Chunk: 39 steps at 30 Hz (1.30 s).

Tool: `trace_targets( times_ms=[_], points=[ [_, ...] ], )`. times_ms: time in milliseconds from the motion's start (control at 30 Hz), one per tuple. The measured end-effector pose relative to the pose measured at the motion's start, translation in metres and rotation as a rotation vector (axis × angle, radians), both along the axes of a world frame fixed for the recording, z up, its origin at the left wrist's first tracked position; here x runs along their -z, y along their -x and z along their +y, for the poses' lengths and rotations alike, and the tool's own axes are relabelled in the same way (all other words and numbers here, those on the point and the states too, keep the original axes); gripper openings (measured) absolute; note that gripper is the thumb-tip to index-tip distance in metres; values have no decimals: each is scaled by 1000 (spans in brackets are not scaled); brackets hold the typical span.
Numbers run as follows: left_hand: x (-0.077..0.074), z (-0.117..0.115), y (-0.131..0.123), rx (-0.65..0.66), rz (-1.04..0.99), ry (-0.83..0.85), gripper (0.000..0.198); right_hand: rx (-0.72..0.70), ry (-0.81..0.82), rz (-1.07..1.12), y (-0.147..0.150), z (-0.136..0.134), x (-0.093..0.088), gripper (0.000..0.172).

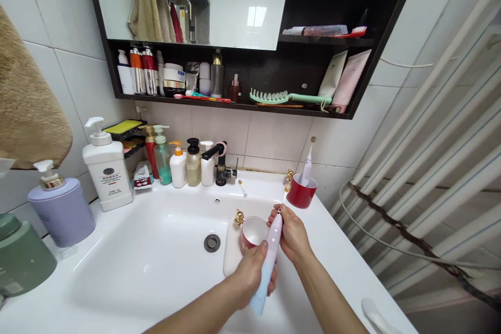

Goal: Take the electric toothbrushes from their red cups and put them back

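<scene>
My left hand (250, 271) is wrapped round the lower body of a pink-and-blue electric toothbrush handle (269, 255), held upright over the right side of the white sink (156, 250). My right hand (291, 235) pinches the top end of the handle with closed fingers. Just behind the hands, a red cup with a white inside (252, 232) and a gold ornament on its rim stands on the basin's right edge. A second red cup (301, 191) farther back holds another electric toothbrush (307, 164).
A black tap (219, 162) and several pump bottles (178, 164) line the back of the basin. A large white pump bottle (107, 167) and a lilac one (62, 209) stand at the left. A dark shelf (235, 104) with toiletries hangs above. Radiator pipes (430, 167) fill the right.
</scene>
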<state>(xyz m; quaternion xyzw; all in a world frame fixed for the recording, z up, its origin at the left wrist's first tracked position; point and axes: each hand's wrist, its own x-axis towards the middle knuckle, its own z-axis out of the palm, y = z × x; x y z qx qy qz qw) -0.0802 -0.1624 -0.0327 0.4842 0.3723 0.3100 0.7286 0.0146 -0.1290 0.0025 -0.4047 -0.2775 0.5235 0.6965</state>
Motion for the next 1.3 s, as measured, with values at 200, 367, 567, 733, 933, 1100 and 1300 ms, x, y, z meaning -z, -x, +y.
trace_targets(
  times_ms=[200, 367, 567, 733, 933, 1100, 1300],
  points=[
    [0, -3, -2, -44, 41, -60, 46, 12, 7, 28, 1, -1, 1, 13],
    [4, -3, -2, -44, 12, -30, 47, 95, 30, -38, -6, 4, 1, 15],
    [3, -2, -2, -100, -16, -18, 50, 225, 79, -362, -29, 41, -4, 15],
    [-3, 5, -1, -296, -137, 100, 51, 103, 252, -626, -21, 89, 6, 12],
    [1, 12, -3, -342, -154, 115, 58, 52, 493, -936, -2, 139, 21, 24],
    [0, 15, -1, -316, -139, 95, 69, 87, 518, -1143, 1, 149, 20, 23],
    [-4, 17, 2, -386, -173, 115, 71, 64, 388, -1221, 16, 150, 19, 17]
  ],
)
